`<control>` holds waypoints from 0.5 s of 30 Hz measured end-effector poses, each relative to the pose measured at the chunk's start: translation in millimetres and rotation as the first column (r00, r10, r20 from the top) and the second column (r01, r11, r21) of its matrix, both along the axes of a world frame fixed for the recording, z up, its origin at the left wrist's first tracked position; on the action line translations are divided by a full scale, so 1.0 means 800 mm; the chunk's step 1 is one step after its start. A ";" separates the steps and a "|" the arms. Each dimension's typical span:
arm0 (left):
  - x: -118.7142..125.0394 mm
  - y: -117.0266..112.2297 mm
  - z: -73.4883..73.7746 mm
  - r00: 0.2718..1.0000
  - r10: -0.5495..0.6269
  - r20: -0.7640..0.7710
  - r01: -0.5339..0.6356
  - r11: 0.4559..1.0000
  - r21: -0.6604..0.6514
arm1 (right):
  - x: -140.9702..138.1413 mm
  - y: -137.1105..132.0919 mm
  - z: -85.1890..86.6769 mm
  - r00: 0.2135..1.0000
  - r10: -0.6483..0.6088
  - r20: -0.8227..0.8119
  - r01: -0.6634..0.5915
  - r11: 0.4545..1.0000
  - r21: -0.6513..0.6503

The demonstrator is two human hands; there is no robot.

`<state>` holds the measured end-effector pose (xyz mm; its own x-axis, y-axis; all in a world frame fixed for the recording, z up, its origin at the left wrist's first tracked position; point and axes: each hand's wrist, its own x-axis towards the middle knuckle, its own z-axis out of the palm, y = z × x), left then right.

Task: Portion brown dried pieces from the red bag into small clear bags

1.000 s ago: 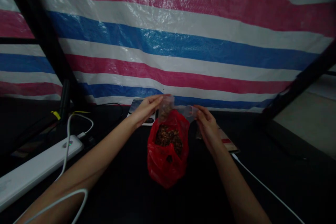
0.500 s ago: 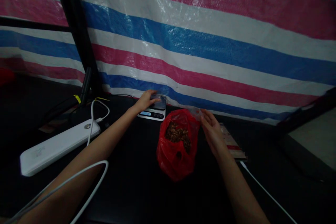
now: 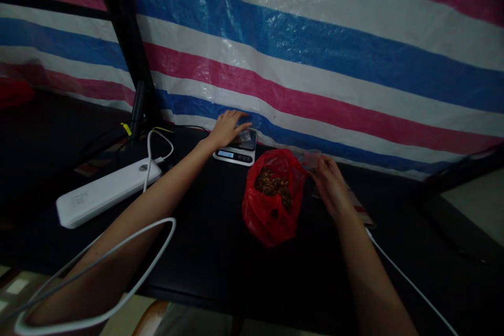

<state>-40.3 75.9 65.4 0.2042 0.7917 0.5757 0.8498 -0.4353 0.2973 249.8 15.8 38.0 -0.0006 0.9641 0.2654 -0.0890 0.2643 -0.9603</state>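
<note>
Tarpaulin (image 3: 315,47), woven plastic, striped pink, white and blue, hanging far behind the red plastic bag (image 3: 271,218). Black tabletop (image 3: 205,257), bearing that bag at about its middle. Black upright post (image 3: 126,37), back and left of the bag, against the tarpaulin. White power strip (image 3: 108,194), lying well left of the bag, with white cable (image 3: 155,155) looped beside it. Red plastic bag, open at the top, slumped on the tabletop, filled with brown nut-like pieces (image 3: 272,185). Left hand (image 3: 228,128), just behind and left of the bag, fingers (image 3: 236,118) spread and loosely extended, holding nothing, touching or just over the back of the digital kitchen scale (image 3: 234,153). Right hand (image 3: 331,186), just right of the bag, fingers (image 3: 321,165) curled and pinched on a clear plastic piece (image 3: 309,158), at the bag's upper right edge.
</note>
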 end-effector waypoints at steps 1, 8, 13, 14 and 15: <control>-0.001 0.000 0.000 1.000 -0.005 -0.005 0.005 1.000 -0.009 | 0.001 0.000 0.000 0.999 0.000 0.033 0.000 1.000 0.010; -0.005 0.005 -0.006 0.999 -0.014 -0.033 0.012 0.998 -0.058 | 0.006 0.002 -0.003 0.975 -0.070 0.209 0.058 0.996 0.062; -0.010 0.009 -0.007 0.998 -0.020 -0.057 0.016 0.997 -0.073 | 0.013 0.013 -0.009 0.913 -0.250 0.321 0.210 0.965 0.155; -0.012 0.010 -0.006 0.998 -0.015 -0.060 0.010 0.997 -0.073 | 0.015 0.015 -0.009 0.886 -0.275 0.372 0.221 0.958 0.183; -0.014 0.010 -0.006 0.998 -0.009 -0.064 0.005 0.997 -0.073 | 0.016 0.016 -0.010 0.854 -0.293 0.429 0.221 0.952 0.210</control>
<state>-51.2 84.1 60.3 0.2445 0.8296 0.5020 0.8651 -0.4205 0.2734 262.9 29.0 30.1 0.0882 0.8960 0.4351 0.4338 0.3587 -0.8265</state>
